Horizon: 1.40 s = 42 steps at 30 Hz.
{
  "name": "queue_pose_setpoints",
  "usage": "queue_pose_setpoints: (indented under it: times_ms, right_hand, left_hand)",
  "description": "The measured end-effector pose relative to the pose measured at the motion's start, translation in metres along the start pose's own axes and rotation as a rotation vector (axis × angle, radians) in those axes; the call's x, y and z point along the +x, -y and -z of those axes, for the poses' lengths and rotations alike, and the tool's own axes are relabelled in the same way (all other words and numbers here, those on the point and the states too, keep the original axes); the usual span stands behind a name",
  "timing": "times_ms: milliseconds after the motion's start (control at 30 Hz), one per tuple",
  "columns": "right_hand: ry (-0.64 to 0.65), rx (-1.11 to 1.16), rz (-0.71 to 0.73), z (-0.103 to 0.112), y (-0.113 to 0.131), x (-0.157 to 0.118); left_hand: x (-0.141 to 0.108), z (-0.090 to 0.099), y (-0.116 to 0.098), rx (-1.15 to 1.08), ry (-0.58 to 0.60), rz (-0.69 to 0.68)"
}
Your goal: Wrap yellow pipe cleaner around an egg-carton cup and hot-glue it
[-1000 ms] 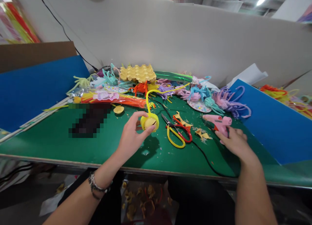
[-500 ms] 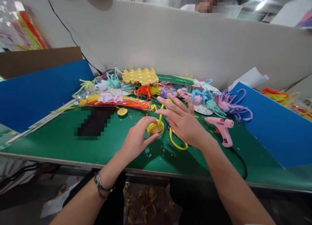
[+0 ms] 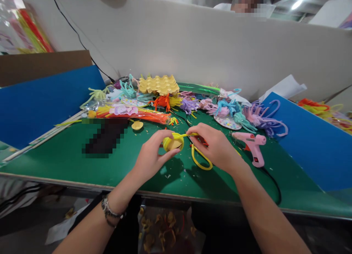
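Two bare hands meet above the green table (image 3: 115,173), a round, yellow-rimmed cup (image 3: 173,145) between them. Its pale face tilts up and toward the person. The left hand (image 3: 148,153) clamps it from the left, fingers along the upper edge and thumb at the lower. A yellow pipe cleaner (image 3: 184,135) leaves the cup's upper rim and runs rightward, its long axis nearly level across the view, into the right hand (image 3: 217,146), whose fingers are pinched together on it. The cup lies just left of those fingers; the left hand is nearer, touching it. Where the strand's free end points cannot be told.

Below the right hand, partly covered, lie scissors with a yellow handle loop (image 3: 194,159). Farther right, a pink glue gun (image 3: 255,147) rests with its nozzle pointing left. Beyond the hands sits a yellow egg carton (image 3: 158,85).
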State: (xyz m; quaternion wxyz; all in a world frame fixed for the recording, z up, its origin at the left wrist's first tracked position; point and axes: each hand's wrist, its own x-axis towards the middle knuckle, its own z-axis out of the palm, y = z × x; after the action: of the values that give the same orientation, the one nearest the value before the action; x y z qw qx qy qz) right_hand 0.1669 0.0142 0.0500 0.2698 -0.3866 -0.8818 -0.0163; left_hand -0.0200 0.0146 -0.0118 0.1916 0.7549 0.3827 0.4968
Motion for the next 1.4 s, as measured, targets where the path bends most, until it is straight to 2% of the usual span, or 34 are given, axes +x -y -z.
queue_pose_setpoints:
  times_ms: [200, 333, 700, 933, 1233, 1400]
  right_hand:
    - [-0.200, 0.048, 0.119, -0.008, 0.002, -0.009]
    - [-0.262, 0.073, 0.167, -0.012, 0.005, -0.011]
    - [-0.321, 0.040, 0.172, -0.018, 0.009, -0.013]
    - [-0.272, -0.076, 0.179, -0.020, 0.007, -0.016]
    - [-0.281, -0.035, 0.152, -0.022, 0.009, -0.017]
    - [-0.328, 0.016, 0.158, -0.023, 0.011, -0.015]
  left_hand:
    - [-0.001, -0.001, -0.004, -0.118, -0.059, 0.074]
    - [-0.002, -0.002, -0.005, -0.175, -0.111, 0.077]
    - [0.000, -0.002, -0.012, -0.310, -0.166, 0.204]
    - [0.001, -0.002, -0.011, -0.384, -0.217, 0.215]
    - [0.002, -0.004, -0.011, -0.419, -0.235, 0.251]
    - [0.003, -0.005, -0.013, -0.471, -0.256, 0.243]
